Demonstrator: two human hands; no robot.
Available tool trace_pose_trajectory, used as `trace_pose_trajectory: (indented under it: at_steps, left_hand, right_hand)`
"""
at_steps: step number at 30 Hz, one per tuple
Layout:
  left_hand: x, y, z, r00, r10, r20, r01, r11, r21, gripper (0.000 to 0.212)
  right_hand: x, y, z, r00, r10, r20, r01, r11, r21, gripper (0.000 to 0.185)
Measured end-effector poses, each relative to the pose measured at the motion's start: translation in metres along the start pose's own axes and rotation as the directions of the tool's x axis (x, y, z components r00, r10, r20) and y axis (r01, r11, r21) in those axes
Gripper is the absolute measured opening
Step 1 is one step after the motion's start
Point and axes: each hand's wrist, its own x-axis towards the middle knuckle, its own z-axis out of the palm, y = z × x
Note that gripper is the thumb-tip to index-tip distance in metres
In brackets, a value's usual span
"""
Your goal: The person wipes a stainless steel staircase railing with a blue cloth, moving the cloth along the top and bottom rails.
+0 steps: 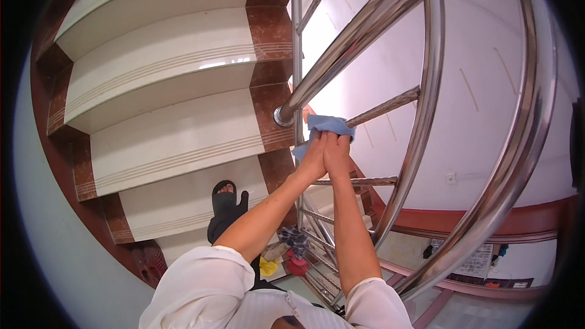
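Note:
A blue cloth (330,123) is draped around a twisted metal bar (384,106) of the stair railing. My left hand (313,157) and my right hand (337,154) are pressed side by side, both gripping the cloth against the bar. Their fingertips are partly hidden in its folds. Just beyond the hands, a thick polished steel post (347,41) rises from a round base collar (283,117) on the stair edge. A lower twisted bar (365,181) passes behind my wrists.
Cream stair treads (173,123) with reddish-brown borders climb at the left. My foot in a black sandal (224,196) stands on one step. A curved steel handrail (502,205) sweeps along the right. Below lie a yellow cloth (268,266), a checked cloth (295,240) and dark red footwear (150,262).

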Motion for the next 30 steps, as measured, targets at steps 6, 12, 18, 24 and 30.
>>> trace_pose_trajectory:
  at_steps: [6, 12, 18, 24, 30]
  left_hand:
    - [-0.013, 0.051, -0.019, 0.972, 0.235, 0.025, -0.236, 0.965, 0.118, 0.045]
    - [-0.037, 0.113, -0.019, 0.968, 0.183, 0.170, -0.072, 0.857, -0.510, 0.044]
    - [-0.005, 0.146, -0.008, 0.904, 0.426, 0.002, -0.421, 0.894, -0.156, 0.053]
    - [0.030, 0.144, 0.031, 0.899, 0.387, -0.204, -0.437, 0.801, -0.410, 0.055]
    - [-0.008, 0.115, 0.057, 0.992, 0.081, -0.098, -0.120, 0.344, -0.931, 0.037]
  right_hand:
    - [-0.028, -0.046, -0.021, 0.996, -0.086, 0.011, 0.084, 0.943, -0.321, 0.028]
    - [-0.101, -0.091, -0.063, 0.865, -0.429, -0.261, 0.423, 0.903, -0.082, 0.024]
    - [-0.045, -0.147, -0.096, 0.770, -0.628, -0.117, 0.573, 0.760, -0.305, 0.013]
    - [-0.004, -0.152, -0.100, 0.782, -0.612, -0.115, 0.487, 0.716, -0.501, 0.019]
    - [-0.034, -0.131, -0.104, 0.873, -0.478, -0.097, 0.364, 0.771, -0.523, 0.028]
